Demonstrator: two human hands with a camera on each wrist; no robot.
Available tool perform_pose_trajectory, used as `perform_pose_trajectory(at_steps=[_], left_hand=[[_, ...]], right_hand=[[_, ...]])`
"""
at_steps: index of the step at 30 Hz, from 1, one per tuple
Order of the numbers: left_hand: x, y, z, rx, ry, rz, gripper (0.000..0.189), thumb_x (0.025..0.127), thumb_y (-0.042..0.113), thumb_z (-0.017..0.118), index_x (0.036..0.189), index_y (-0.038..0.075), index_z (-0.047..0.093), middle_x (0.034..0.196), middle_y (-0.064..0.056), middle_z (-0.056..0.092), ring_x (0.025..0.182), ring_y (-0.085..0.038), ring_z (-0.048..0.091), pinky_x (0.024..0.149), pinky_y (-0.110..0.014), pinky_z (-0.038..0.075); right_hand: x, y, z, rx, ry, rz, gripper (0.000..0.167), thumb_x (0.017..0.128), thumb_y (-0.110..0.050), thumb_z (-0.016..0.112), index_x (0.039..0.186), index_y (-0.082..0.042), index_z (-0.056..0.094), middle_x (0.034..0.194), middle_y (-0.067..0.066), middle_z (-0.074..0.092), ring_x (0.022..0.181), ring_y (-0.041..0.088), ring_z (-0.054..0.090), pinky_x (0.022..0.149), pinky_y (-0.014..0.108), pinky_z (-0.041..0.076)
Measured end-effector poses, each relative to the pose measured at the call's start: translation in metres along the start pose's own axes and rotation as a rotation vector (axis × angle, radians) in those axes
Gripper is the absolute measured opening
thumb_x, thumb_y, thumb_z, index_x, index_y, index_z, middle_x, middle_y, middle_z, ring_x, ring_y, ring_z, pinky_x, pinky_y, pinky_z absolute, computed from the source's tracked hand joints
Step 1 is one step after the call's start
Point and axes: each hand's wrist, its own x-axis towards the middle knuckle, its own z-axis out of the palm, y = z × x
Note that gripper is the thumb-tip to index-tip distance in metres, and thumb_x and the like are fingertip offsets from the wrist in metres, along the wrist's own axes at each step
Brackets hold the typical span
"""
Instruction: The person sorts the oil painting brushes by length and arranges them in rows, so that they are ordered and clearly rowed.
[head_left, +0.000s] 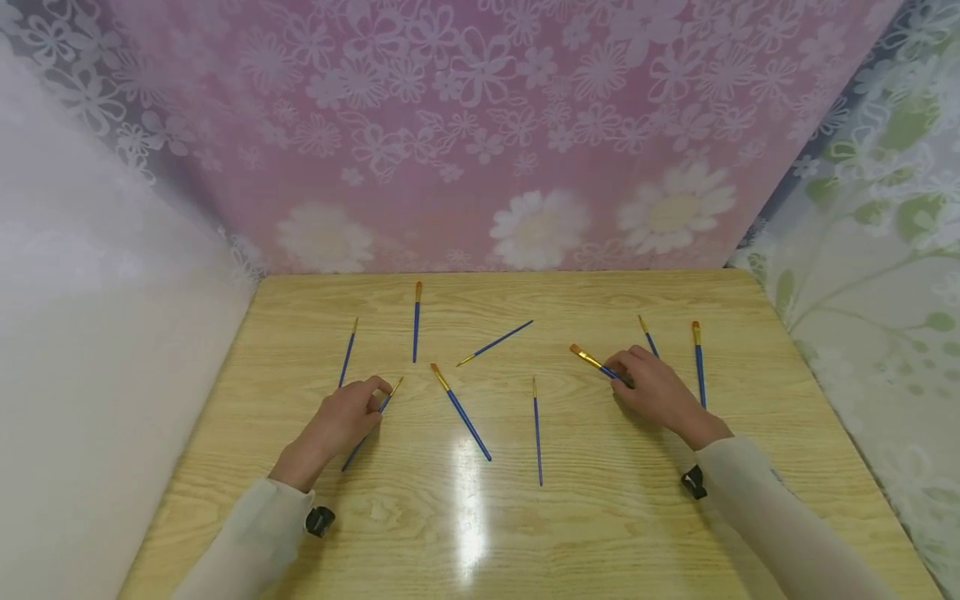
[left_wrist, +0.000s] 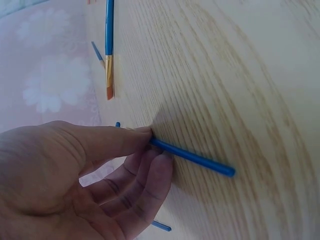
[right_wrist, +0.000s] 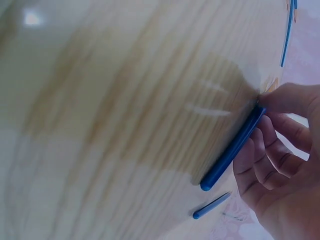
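1. I have my left hand (head_left: 341, 423) nearly closed, pinching a thin brush (head_left: 362, 445), tip pointing away
2. My right hand (head_left: 654, 387) pinches a wide brush (head_left: 590, 359), bristles to its left
3. Between the hands, a third brush (head_left: 465, 418) lies on the table (head_left: 600, 517); just right of my right hand, a fourth brush (head_left: 700, 362)

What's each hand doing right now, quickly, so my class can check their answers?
Left hand: closed, pinching a thin blue-handled paintbrush.
Right hand: closed, pinching a wider blue-handled paintbrush.
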Motion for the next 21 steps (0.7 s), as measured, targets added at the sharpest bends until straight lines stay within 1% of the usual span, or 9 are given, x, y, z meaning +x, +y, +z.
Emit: perform_pose_trajectory(at_steps=[5,10,16,21], left_hand=[[0.002,0.000,0.000,0.006,0.000,0.005,0.039,0.101,0.001,0.069,0.139,0.006,0.065,0.112,-0.013,0.075,0.104,-0.030,0.070,0.095,-0.056,0.056],[0.004,-0.001,0.002,0.003,0.001,-0.005,0.039,0.101,0.000,0.069,0.140,0.007,0.064,0.112,-0.012,0.075,0.105,-0.030,0.070,0.096,-0.056,0.055],[0.002,-0.002,0.001,0.013,0.003,-0.005,0.039,0.101,0.000,0.069,0.139,0.007,0.064,0.113,-0.012,0.074,0.104,-0.029,0.069,0.095,-0.056,0.055],[0.001,0.000,0.001,0.005,-0.002,-0.012,0.039,0.101,0.001,0.069,0.139,0.007,0.065,0.111,-0.011,0.074,0.102,-0.027,0.068,0.093,-0.053,0.056]], right_hand=[[0.000,0.001,-0.002,-0.008,-0.001,0.005,0.023,0.102,-0.006,0.064,0.124,-0.001,0.071,0.115,0.014,0.066,0.105,0.033,0.070,0.090,0.054,0.059],[0.005,-0.005,-0.008,0.002,0.007,0.032,0.023,0.103,-0.007,0.061,0.123,-0.001,0.071,0.115,0.015,0.069,0.103,0.032,0.071,0.087,0.054,0.059],[0.018,-0.020,-0.014,0.060,0.001,0.059,0.026,0.106,-0.009,0.061,0.130,-0.001,0.068,0.116,0.018,0.075,0.099,0.032,0.074,0.084,0.054,0.061],[0.031,-0.036,-0.009,0.101,0.005,0.045,0.026,0.108,-0.011,0.065,0.132,-0.003,0.068,0.116,0.016,0.075,0.093,0.026,0.073,0.078,0.046,0.061]])
